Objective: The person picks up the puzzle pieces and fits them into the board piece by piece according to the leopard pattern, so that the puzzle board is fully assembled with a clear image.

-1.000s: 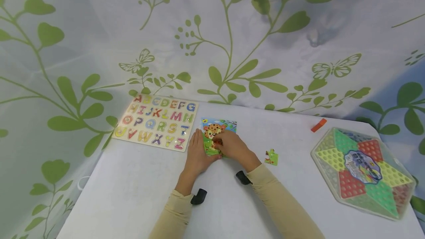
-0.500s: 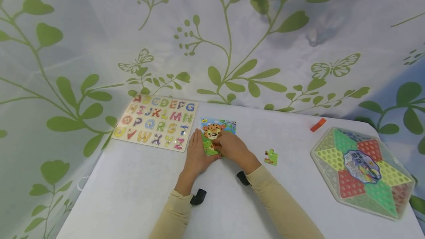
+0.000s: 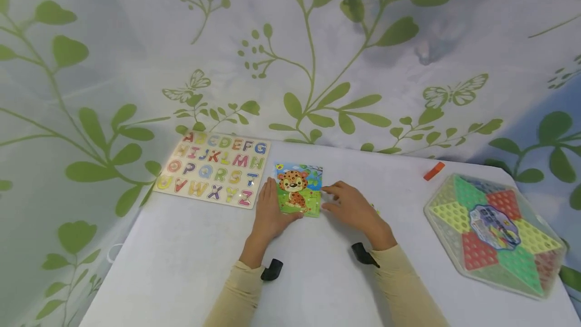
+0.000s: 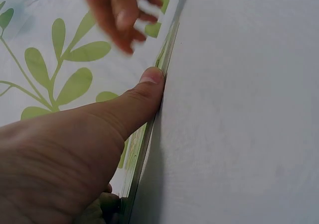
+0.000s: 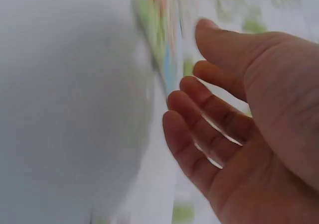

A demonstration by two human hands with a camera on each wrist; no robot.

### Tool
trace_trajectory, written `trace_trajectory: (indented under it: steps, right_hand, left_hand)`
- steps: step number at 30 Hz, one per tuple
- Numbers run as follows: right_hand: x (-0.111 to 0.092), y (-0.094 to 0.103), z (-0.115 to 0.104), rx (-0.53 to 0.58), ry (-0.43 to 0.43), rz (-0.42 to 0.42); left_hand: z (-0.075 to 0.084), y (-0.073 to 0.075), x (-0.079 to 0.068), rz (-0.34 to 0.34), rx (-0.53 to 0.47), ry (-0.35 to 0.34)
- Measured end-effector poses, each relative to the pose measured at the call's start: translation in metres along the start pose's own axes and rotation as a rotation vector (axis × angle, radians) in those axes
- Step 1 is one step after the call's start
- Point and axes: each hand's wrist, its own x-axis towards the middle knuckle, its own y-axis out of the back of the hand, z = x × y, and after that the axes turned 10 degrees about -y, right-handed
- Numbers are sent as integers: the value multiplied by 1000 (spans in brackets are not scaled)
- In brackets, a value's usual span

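A small square jigsaw puzzle [image 3: 298, 185] with a spotted leopard cub on green grass lies mid-table. My left hand [image 3: 269, 212] rests against it, straight fingers along its left side and thumb at its near edge; the left wrist view has the thumb [image 4: 144, 87] pressed on that thin edge. Just off the puzzle's right side is my right hand [image 3: 356, 208], its fingers loosely bent around nothing, as the right wrist view [image 5: 219, 109] also has it. A loose green puzzle piece [image 3: 376, 209] peeks out behind the right hand, mostly hidden.
To the left lies a wooden alphabet board [image 3: 211, 168] with colourful letters. A hexagonal Chinese checkers set [image 3: 495, 231] under a clear cover sits at the right. Near the back edge is a small red-orange strip [image 3: 434, 171]. A leaf-patterned curtain [image 3: 290, 64] hangs behind the white table [image 3: 190, 261].
My right hand has lifted off the puzzle and moved right, uncovering the leopard's body and partly covering the loose piece. The left hand has stayed in place.
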Motion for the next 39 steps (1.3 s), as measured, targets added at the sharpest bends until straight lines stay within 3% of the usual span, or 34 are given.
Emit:
trace_trajectory:
  steps: [3,7,13,21,28,34,39]
  right_hand:
    - [-22,17,34,48,-98,24]
    - [-47,31,71,16,-164,66]
    - [-62,30,90,-15,-176,78]
    - [-55,26,79,-6,-205,55]
    - [-36,11,64,157,-164,41]
    - [-12,-11,33,278,-155,78]
    - [9,-29,4,293,-122,91]
  left_hand:
    - [1,-1,0,-5,-6,6]
    - [1,-2,0,0,-5,13]
    - [2,-3,-1,-18,8,12]
    - [1,-4,-2,-9,16,-1]
    - [-1,-4,0,-5,20,-8]
    - [-1,-3,0,-5,22,-7]
    - [0,-2,0,-7,24,-4]
